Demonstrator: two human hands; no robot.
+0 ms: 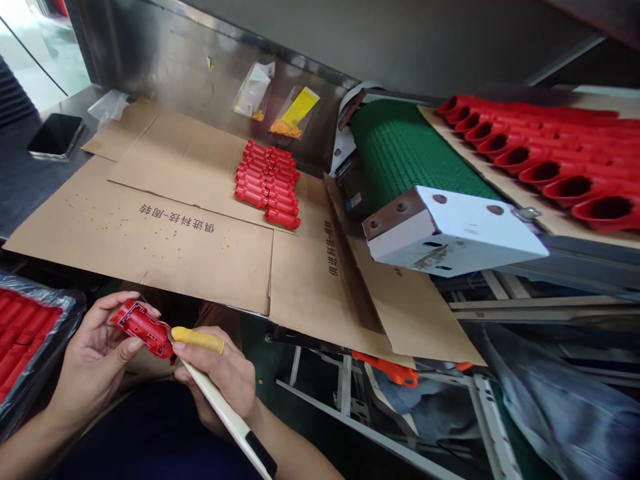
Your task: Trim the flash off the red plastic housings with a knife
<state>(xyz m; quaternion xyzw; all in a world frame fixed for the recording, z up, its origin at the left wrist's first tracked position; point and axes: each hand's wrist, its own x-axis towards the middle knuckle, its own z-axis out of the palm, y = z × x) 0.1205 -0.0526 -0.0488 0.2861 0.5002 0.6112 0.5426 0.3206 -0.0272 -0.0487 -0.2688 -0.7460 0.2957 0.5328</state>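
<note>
1. Cardboard [225, 267] covers much of the metal bench [35, 180], perhaps to shield the surface; dark specks are scattered over it.
2. In front of the cardboard's near edge, the left hand [95, 353] pinches a red part [145, 328] between thumb and fingers, probably so that it sits firm with its slotted face up.
3. The right hand [225, 373] has its fingers closed around a pale-handled tool [215, 400], front end against the part's right end. Gripping that near the tip would likely give finer control; the yellow finger cover [197, 339] may add protection or traction.
4. Similar red pieces [267, 180] lie in packed rows on the cardboard's far half, maybe to make them easy to count. Beside its near left corner, a lined bin [75, 307] holds more red pieces; right of it stands a green conveyor [410, 153].
5. As for looks, the held part is glossy red, short and roughly tubular, tilted, with rectangular cutouts and dark outlines along its face. Its underside is hidden, and the tool's very tip is too small to make out.
</note>
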